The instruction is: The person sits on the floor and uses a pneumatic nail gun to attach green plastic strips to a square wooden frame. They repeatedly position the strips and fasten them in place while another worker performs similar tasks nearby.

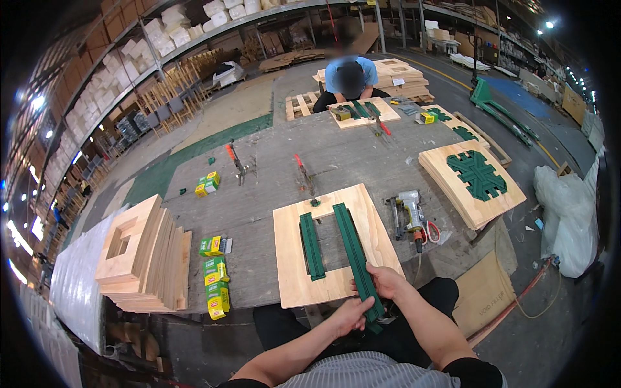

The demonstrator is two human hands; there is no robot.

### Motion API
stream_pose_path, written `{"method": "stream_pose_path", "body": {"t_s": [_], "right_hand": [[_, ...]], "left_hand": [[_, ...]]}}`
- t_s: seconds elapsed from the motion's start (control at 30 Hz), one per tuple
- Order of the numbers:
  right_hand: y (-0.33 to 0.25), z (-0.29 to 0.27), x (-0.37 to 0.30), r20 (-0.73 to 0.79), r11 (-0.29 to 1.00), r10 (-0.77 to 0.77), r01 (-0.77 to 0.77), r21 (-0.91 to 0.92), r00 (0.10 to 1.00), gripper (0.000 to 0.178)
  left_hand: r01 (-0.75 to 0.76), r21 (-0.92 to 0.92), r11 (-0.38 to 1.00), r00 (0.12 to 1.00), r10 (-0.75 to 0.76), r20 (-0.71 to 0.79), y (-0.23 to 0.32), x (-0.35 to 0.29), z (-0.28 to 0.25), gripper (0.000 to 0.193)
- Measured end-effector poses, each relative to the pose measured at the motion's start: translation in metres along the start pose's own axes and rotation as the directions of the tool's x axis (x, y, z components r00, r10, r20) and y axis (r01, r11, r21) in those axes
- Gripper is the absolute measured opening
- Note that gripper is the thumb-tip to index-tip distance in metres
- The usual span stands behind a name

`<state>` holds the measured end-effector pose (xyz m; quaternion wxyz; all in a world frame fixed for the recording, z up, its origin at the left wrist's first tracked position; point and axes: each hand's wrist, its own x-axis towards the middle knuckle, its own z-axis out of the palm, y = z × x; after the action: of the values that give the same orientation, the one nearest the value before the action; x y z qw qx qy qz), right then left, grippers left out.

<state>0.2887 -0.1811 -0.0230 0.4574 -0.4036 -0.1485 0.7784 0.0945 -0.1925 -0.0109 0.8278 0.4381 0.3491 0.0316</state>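
Observation:
Before me a square wooden frame (291, 258) lies on the grey table, with a rectangular opening in its middle. A short strip of dark green webbing (312, 249) lies lengthwise along the opening's left side. A longer green webbing strap (349, 236) runs from the frame's far edge across its right side and hangs over the near edge. My right hand (386, 282) is closed round this strap near the frame's front edge. My left hand (352, 315) grips it lower down, close to its loose end.
A staple gun (410, 210) and red-handled scissors (432, 231) lie right of the frame. Yellow-green boxes (217, 271) and stacked wooden frames (132, 246) stand left. Webbed panels (443, 187) are piled right. Across the table a person (333, 74) bends over another frame. Red-handled tools (303, 169) lie farther off.

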Motion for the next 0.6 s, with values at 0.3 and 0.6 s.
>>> {"method": "stream_pose_path", "body": {"t_s": [0.3, 0.6], "right_hand": [[0.024, 0.025, 0.009, -0.220, 0.999, -0.045, 0.048, 0.008, 0.974, 0.033], [0.051, 0.044, -0.020, -0.404, 0.979, -0.172, 0.110, -0.174, 0.898, 0.029]], "left_hand": [[0.052, 0.367, 0.929, 0.990, 0.001, -0.144, -0.029, -0.008, -0.003, 0.043], [-0.014, 0.955, 0.295, 0.862, 0.487, -0.138, 0.030, -0.035, -0.027, 0.045]]}}
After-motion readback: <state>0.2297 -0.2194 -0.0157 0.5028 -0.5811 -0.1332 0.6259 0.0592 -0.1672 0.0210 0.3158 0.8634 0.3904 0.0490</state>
